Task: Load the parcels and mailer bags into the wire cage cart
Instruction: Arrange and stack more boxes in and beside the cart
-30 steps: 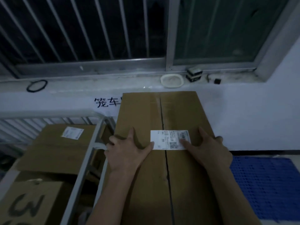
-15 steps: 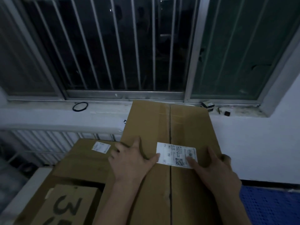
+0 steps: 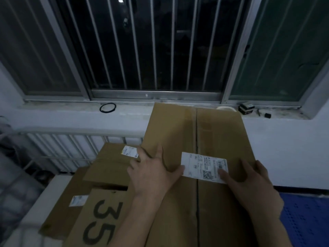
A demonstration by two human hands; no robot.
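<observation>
The large cardboard box [image 3: 204,139] is plain brown corrugated board, long and rectangular, with two top flaps meeting at a dark centre seam that runs lengthwise away from the person. A strip of clear tape covers the far part of the seam. A white shipping label [image 3: 204,167] with fine print, a barcode and a QR code sits across the seam, slightly tilted. The box is held at chest level in front of the person. In view, its far end reaches the window sill [image 3: 71,111] and its left edge overlaps the parcels in the wire cage cart [image 3: 71,141]. The left hand [image 3: 153,173] lies on the top face with the index finger straight, the thumb touching the left edge of the label, and the outer fingers bent over the box's left edge. The right hand [image 3: 249,182] holds the opposite side: thumb on the label's right end, outer fingers curled over the right edge. Both hands are spread wide and grip the box. Inside the cart, a box marked "35" [image 3: 99,220] lies nearest the person, with a labelled brown box [image 3: 110,164] beyond it. A black ring [image 3: 107,107] lies on the sill. A blue perforated mat [image 3: 302,220] is at lower right.
</observation>
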